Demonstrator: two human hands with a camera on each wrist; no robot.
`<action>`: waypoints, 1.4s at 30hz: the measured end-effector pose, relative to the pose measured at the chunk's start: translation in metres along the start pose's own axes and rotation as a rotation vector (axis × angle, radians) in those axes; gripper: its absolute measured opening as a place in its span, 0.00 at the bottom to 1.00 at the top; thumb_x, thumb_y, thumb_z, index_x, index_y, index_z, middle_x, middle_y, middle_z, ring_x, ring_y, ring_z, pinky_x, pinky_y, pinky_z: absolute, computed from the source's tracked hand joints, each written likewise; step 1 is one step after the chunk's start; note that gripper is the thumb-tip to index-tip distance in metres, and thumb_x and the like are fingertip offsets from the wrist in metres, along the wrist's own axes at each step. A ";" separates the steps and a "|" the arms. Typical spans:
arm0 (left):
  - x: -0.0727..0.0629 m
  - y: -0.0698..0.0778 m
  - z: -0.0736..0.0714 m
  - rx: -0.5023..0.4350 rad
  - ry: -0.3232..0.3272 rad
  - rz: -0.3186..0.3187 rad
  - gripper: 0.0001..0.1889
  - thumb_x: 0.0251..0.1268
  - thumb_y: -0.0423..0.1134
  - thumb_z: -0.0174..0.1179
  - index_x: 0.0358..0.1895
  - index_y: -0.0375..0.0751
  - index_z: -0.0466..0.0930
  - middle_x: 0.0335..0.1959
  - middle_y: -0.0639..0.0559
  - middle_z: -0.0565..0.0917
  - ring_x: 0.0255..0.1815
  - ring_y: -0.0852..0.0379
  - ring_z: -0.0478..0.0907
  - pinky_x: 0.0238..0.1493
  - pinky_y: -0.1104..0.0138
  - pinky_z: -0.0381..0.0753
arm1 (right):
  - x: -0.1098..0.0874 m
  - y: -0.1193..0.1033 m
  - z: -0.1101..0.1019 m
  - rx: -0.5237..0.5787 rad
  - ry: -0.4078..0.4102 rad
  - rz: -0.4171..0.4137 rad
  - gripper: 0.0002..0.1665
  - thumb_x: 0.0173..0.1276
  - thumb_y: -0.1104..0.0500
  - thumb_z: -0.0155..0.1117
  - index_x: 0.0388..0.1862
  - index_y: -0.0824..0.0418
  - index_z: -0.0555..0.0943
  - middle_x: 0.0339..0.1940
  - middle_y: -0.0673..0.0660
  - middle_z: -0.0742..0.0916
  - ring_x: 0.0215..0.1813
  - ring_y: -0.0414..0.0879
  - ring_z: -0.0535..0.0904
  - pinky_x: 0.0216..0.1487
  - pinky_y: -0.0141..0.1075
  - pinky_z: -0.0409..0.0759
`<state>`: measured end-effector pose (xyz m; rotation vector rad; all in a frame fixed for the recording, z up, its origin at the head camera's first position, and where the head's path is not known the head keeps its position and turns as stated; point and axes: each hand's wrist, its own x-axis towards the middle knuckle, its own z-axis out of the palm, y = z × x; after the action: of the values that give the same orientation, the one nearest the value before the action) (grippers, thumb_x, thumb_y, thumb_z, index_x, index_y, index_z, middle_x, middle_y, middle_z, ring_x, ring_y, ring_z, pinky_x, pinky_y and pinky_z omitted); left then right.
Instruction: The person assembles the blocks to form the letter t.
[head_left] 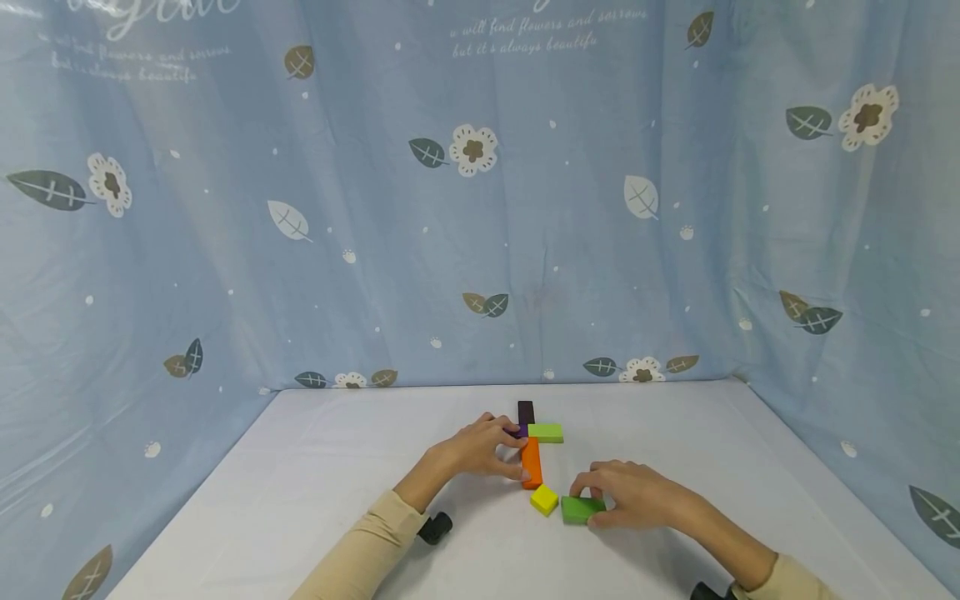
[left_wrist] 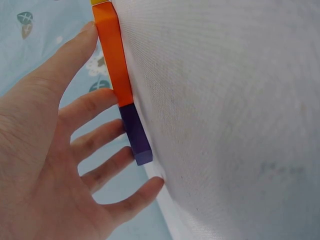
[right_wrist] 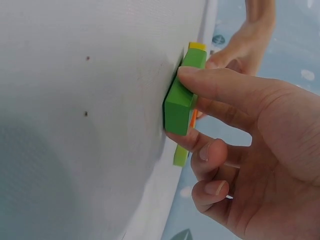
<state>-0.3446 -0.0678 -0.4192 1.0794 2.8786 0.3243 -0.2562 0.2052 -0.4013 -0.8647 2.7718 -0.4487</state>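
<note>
An orange block lies lengthwise on the table, and my left hand reaches along its left side. In the left wrist view, the thumb touches one end of the orange block and the extended fingers touch its other end and a purple block. My right hand pinches a green block between thumb and fingers, low over the table. Left of the green block sits a yellow block, turned at an angle near the orange one's end. Beyond lie a light green block and a dark block.
A white cloth covers the table. Blue curtains with leaves and flowers hang at the back and both sides. A black wrist device shows by the left sleeve, and another dark one by the right.
</note>
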 end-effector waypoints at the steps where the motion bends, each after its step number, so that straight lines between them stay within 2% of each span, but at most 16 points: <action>1: 0.000 0.000 0.000 -0.004 0.000 0.002 0.33 0.55 0.65 0.65 0.63 0.56 0.77 0.66 0.54 0.75 0.58 0.54 0.69 0.53 0.60 0.77 | 0.000 0.000 0.000 -0.002 0.000 0.000 0.19 0.57 0.49 0.75 0.48 0.42 0.83 0.34 0.41 0.80 0.35 0.37 0.72 0.36 0.33 0.72; 24: 0.000 0.000 -0.001 -0.010 0.000 0.012 0.34 0.54 0.66 0.66 0.63 0.54 0.78 0.64 0.54 0.76 0.58 0.55 0.69 0.54 0.61 0.76 | 0.005 0.001 0.005 -0.049 0.028 -0.006 0.18 0.56 0.49 0.75 0.47 0.40 0.83 0.33 0.40 0.79 0.35 0.37 0.72 0.36 0.35 0.73; 42: 0.000 0.002 -0.002 -0.016 -0.004 -0.006 0.35 0.54 0.66 0.66 0.64 0.55 0.77 0.66 0.54 0.75 0.58 0.55 0.68 0.53 0.63 0.76 | 0.005 0.001 0.006 -0.051 0.042 -0.002 0.18 0.55 0.50 0.76 0.46 0.40 0.84 0.33 0.40 0.80 0.35 0.37 0.73 0.36 0.34 0.73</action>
<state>-0.3431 -0.0666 -0.4171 1.0679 2.8699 0.3445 -0.2589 0.2019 -0.4076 -0.8799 2.8322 -0.4033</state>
